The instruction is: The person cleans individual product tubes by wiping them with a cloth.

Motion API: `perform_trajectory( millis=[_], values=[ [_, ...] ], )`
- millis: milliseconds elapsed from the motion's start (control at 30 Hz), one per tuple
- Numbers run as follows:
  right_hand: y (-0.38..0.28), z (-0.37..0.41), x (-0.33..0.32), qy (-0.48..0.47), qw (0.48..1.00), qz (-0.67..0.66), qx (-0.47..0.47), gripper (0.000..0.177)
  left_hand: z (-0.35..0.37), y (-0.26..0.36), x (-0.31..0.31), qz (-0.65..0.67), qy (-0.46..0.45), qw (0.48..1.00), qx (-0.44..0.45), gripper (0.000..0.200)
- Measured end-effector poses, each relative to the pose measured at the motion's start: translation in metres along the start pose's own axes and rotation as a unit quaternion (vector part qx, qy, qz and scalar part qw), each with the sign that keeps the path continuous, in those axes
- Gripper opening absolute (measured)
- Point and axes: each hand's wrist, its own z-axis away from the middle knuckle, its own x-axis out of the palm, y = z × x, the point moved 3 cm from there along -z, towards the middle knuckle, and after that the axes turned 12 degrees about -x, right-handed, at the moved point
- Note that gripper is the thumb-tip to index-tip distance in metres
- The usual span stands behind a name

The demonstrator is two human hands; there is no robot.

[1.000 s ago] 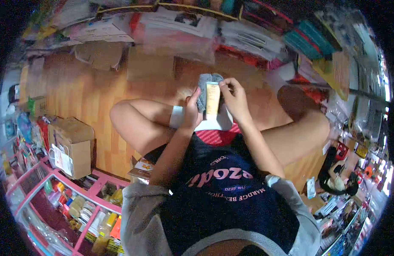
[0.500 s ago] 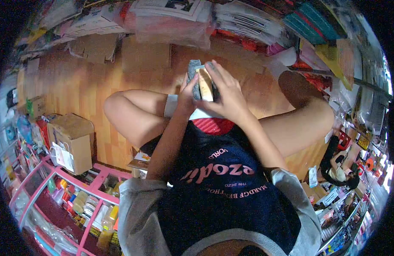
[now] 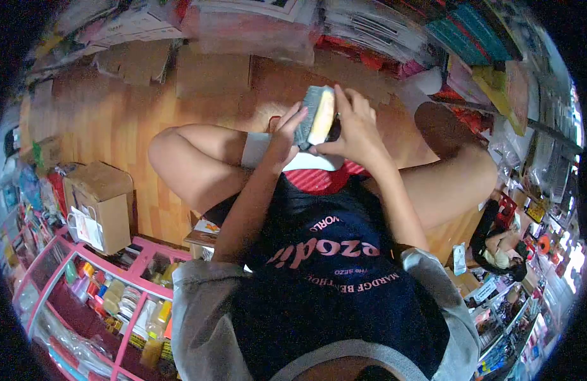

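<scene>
Fabric bundle, grey with a pale yellow card label on its face, is held upright between both hands. The right hand wraps its right side, fingers curled over the top edge and thumb underneath. The left hand presses its fingertips against the bundle's left edge, with the fingers slightly spread. The bundle sits in the air above the person's crossed legs, over a white flat packet and a red striped piece in the lap. Wooden floor spreads beyond the knees. A cardboard box stands near its left edge, beside a pink shelf unit full of small bottles. Stacked packaged goods line the far edge.
</scene>
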Motion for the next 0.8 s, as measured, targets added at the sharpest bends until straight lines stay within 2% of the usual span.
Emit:
perform_trajectory(
  millis=[67, 133, 267, 333, 400, 433, 533, 567, 800],
  values=[
    [0.004, 0.000, -0.003, 0.021, 0.999, -0.004, 0.024, 0.104, -0.001, 0.000, 0.000, 0.015, -0.013, 1.000, -0.003, 0.034],
    [0.003, 0.001, -0.005, 0.038, 0.999, 0.004, 0.023, 0.102, 0.000, -0.001, 0.004, 0.032, -0.072, 0.997, -0.023, 0.041],
    [-0.015, 0.011, 0.003, 0.023, 0.998, 0.003, -0.066, 0.103, 0.006, 0.002, 0.010, 0.061, -0.052, 0.997, -0.017, 0.045],
    [-0.006, 0.003, -0.004, 0.047, 0.998, 0.040, -0.021, 0.104, 0.007, 0.004, 0.014, 0.070, -0.036, 0.997, -0.014, 0.045],
    [0.008, -0.003, -0.012, 0.099, 0.993, 0.058, 0.019, 0.102, 0.006, 0.005, 0.010, 0.004, -0.096, 0.995, -0.015, 0.043],
    [0.011, -0.005, -0.015, 0.092, 0.993, 0.059, 0.038, 0.102, 0.013, 0.004, 0.010, 0.001, 0.015, 1.000, -0.011, 0.036],
    [0.008, -0.005, -0.018, 0.101, 0.994, 0.048, -0.006, 0.103, 0.009, -0.003, 0.004, -0.028, 0.009, 1.000, 0.005, 0.034],
    [0.006, -0.005, -0.019, 0.094, 0.995, 0.040, -0.021, 0.104, 0.007, -0.005, 0.001, 0.007, 0.004, 1.000, -0.006, 0.037],
    [-0.005, 0.002, -0.020, 0.092, 0.995, 0.040, -0.023, 0.099, 0.013, -0.001, 0.009, -0.041, -0.034, 0.998, 0.023, 0.039]
  ],
)
